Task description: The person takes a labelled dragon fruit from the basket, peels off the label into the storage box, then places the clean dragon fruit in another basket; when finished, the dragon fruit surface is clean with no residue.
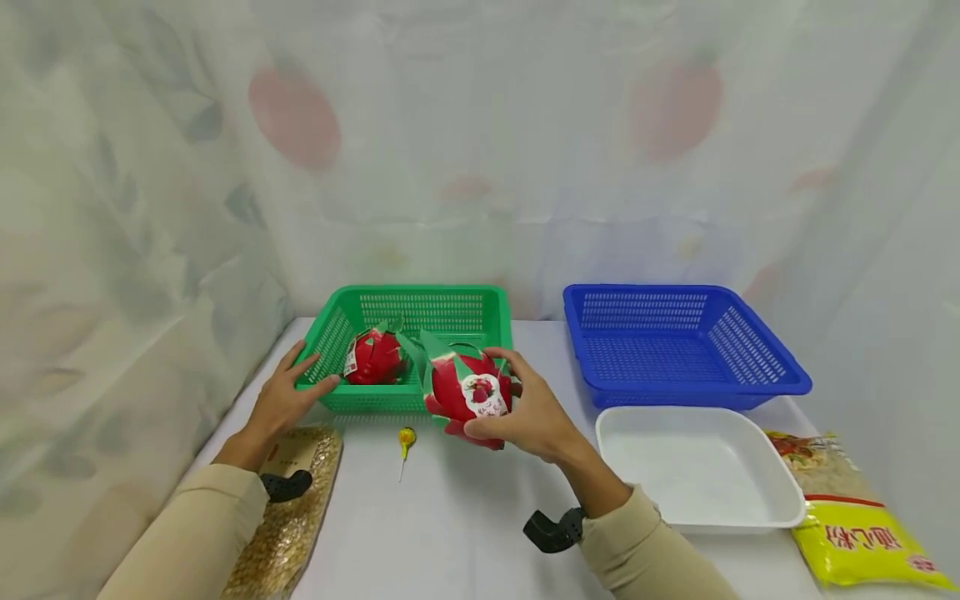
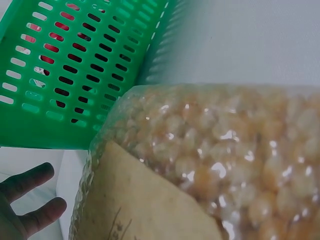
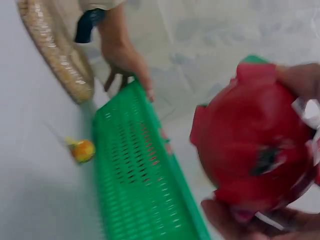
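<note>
My right hand point(image 1: 536, 417) grips a red dragon-fruit-shaped box point(image 1: 448, 379) with green paper leaves and a round white label. The box is held over the front right of the green basket point(image 1: 431, 293); in the right wrist view, thumb and fingers clasp the red box point(image 3: 250, 140) from opposite sides. A second dragon-fruit box point(image 1: 375, 357) lies inside the basket at its left. At the basket's front left corner, my left hand point(image 1: 279, 404) rests against the rim, fingers spread. The fingers point(image 2: 35, 180) look straight in the left wrist view.
A yellow lollipop point(image 1: 407, 437) lies before the green basket. Under my left forearm is a clear pack of yellowish kernels point(image 1: 318, 500). To the right stand a blue basket point(image 1: 690, 387), a white tray point(image 1: 697, 467) and a yellow food bag point(image 1: 862, 533). Curtains hang behind and beside the table.
</note>
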{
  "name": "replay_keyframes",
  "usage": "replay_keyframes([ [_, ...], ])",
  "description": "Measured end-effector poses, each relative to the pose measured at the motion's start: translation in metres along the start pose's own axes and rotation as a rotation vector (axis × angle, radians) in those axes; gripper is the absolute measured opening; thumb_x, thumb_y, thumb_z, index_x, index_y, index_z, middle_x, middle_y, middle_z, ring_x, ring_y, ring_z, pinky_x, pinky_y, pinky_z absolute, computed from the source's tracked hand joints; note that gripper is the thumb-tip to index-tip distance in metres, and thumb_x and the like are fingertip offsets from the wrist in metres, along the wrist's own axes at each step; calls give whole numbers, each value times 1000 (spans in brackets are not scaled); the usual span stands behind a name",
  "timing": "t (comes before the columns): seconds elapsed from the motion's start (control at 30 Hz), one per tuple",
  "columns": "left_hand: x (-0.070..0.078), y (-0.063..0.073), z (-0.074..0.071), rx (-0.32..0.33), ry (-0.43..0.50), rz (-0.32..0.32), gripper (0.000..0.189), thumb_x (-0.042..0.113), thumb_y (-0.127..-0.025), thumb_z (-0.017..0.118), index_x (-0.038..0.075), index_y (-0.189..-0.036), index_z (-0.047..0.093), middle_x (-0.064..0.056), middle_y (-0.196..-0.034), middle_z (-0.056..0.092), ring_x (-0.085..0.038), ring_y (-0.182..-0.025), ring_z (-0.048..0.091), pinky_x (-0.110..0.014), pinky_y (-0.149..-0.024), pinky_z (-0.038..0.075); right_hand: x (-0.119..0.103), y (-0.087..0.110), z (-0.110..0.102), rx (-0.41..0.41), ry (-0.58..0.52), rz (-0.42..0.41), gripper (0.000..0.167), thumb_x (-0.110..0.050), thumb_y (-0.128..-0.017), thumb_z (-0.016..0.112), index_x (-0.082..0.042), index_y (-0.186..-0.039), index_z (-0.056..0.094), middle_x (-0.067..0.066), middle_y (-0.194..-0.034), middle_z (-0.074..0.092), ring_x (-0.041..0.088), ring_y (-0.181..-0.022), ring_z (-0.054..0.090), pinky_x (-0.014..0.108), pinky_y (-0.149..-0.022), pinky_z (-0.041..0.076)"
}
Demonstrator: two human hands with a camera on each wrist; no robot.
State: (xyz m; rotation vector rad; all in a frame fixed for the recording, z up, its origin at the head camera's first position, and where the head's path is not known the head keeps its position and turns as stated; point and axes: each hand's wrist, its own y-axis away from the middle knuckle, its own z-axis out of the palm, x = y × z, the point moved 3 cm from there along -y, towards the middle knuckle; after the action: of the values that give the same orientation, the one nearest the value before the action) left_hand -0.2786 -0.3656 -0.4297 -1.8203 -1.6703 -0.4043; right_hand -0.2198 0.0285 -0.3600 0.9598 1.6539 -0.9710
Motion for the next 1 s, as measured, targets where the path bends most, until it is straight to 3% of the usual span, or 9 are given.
replay_keyframes([
  [0.2, -1, -2, 3, -3, 7, -2, 79, 50, -92, 60, -3, -146, 37, -12, -160, 8, -48, -139, 12, -73, -97, 18, 26, 22, 0, -56, -126, -33, 84, -16, -70, 85, -31, -141, 43, 8, -128, 50, 32, -113, 52, 41, -76, 55],
  [0.43, 1, -2, 4, -2, -7, 6, 77, 48, -92, 60, -3, -145, 38, -13, -160, 9, -48, -139, 13, -72, -98, 19, 71, 43, -1, -97, -309, -35, 85, -8, -75, 80, -15, -147, 38, 16, -135, 44, 34, -120, 46, 42, -87, 50],
  [0.6, 1, -2, 3, 2, 5, 20, 76, 46, -92, 61, -3, -145, 38, -14, -159, 10, -48, -139, 13, -72, -98, 19, 96, 49, -7, -88, -317, -41, 82, -11, -76, 78, -7, -147, 37, 18, -132, 46, 33, -118, 48, 38, -91, 49],
  [0.77, -1, -3, 1, -3, -7, 25, 76, 46, -93, 60, -3, -146, 37, -12, -160, 9, -49, -139, 13, -72, -97, 19, 117, 54, -10, -86, -310, -27, 74, -9, -76, 75, -6, -142, 42, 17, -130, 50, 31, -118, 48, 37, -93, 47],
  [1.0, -4, 1, -2, -30, -32, 12, 77, 48, -93, 58, 0, -148, 35, -9, -161, 5, -51, -138, 13, -74, -96, 18, 129, 60, -8, -63, -312, 13, 65, -11, -74, 73, -1, -133, 46, 17, -124, 55, 30, -113, 52, 35, -90, 48],
])
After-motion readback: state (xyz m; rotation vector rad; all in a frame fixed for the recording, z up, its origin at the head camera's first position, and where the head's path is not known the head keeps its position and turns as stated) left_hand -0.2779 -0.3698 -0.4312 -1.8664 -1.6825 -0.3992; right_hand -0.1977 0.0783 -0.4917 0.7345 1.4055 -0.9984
